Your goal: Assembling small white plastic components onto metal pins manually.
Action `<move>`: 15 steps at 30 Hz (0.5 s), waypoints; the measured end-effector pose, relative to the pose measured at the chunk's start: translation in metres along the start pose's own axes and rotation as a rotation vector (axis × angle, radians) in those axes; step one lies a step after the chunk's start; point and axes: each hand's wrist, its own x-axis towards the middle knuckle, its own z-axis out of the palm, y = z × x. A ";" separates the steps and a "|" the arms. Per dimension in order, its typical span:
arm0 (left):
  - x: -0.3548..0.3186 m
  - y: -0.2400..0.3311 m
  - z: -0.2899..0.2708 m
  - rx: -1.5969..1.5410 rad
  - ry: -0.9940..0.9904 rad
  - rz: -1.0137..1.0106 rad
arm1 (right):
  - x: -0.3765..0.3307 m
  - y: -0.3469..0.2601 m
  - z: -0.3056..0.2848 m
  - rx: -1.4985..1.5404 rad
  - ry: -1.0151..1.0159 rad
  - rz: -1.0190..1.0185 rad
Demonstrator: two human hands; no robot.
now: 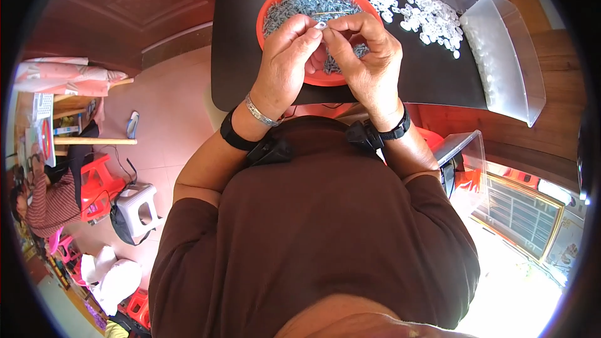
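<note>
Over a round red basin (263,9) my two hands meet, fingertips close together. Between them is a small white plastic piece (320,25) with a hole in it. My left hand (287,59) pinches it between thumb and forefinger. My right hand (368,56) is closed in a pinch at the piece's other side; whether its fingertips hold something small there is hidden. Below, the basin is heaped with small grey screws (307,1), and a thin brass-coloured rod (335,12) lies on them.
Many clear white plastic pieces (429,19) are spread over the dark table (432,81) at the right. A clear plastic bin (513,56) lies at its right edge with more pieces. Far left, a person in a striped top (56,206) sits near red and white stools (138,209).
</note>
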 end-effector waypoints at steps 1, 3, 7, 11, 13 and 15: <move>0.000 -0.001 0.000 -0.038 0.004 -0.020 | 0.000 0.000 0.000 -0.015 -0.001 -0.016; 0.001 -0.002 -0.001 -0.076 0.008 -0.040 | 0.000 0.001 0.000 -0.018 -0.012 -0.025; 0.000 0.003 -0.002 -0.132 0.010 -0.073 | -0.001 0.008 0.000 -0.067 -0.041 -0.167; 0.001 0.005 -0.003 -0.107 0.002 -0.084 | -0.002 0.007 0.001 -0.088 -0.037 -0.179; 0.001 0.004 -0.003 -0.093 0.001 -0.087 | -0.003 0.005 0.001 -0.040 -0.040 -0.087; 0.001 0.004 -0.003 -0.078 0.000 -0.091 | -0.003 0.005 0.000 -0.047 -0.040 -0.098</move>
